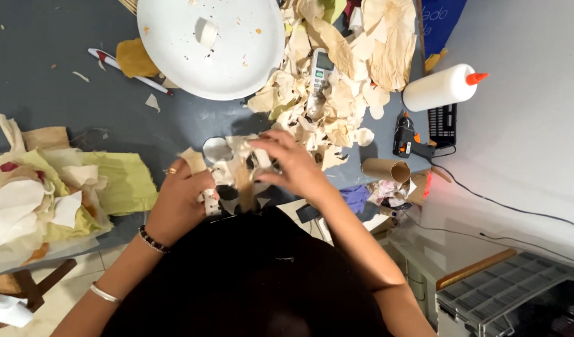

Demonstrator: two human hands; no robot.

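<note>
The left hand (177, 200) is curled, fingers bent around a small tan paper scrap (193, 161) held just above the grey tabletop (62, 93), a ring on one finger. The right hand (291, 163) lies half open, palm down, fingertips pressing on pale cut paper pieces (234, 159) at the near edge. Just beyond lie a heap of cream paper scraps (337, 106) and a white round dish (212, 47).

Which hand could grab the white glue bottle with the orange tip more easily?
Probably the right hand: the white glue bottle with the orange tip lies on its side, while the left hand holds a tan paper scrap.
</note>
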